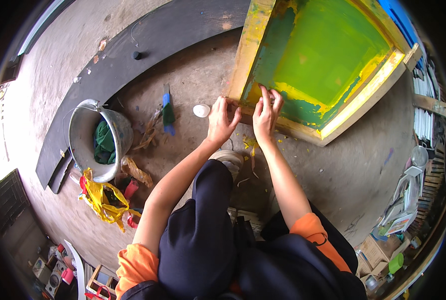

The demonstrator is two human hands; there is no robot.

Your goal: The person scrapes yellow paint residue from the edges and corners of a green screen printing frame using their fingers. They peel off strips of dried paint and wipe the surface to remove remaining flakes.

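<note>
A wooden screen-printing frame [355,122] stands tilted at the upper right. Its green mesh [313,60] carries smears of yellow and dark green paint along the edges. My left hand [222,121] is at the frame's near left corner, thumb and fingers bent round the wood. Over the near rail lies my right hand [266,114], its fingers stretched and slightly apart toward the painted inner edge. Nothing loose shows in that hand. A white round object [201,110] lies on the floor beside my left hand, and a scraper-like tool with a blue handle [168,112] is farther left.
A grey metal bucket [120,132] with green cloth [104,142] lies tipped at left, by a yellow plastic bag [103,202]. A long dark curved board [148,45] spans behind. Yellow paint flakes [250,142] dot the floor. Stacked goods [425,130] line the right.
</note>
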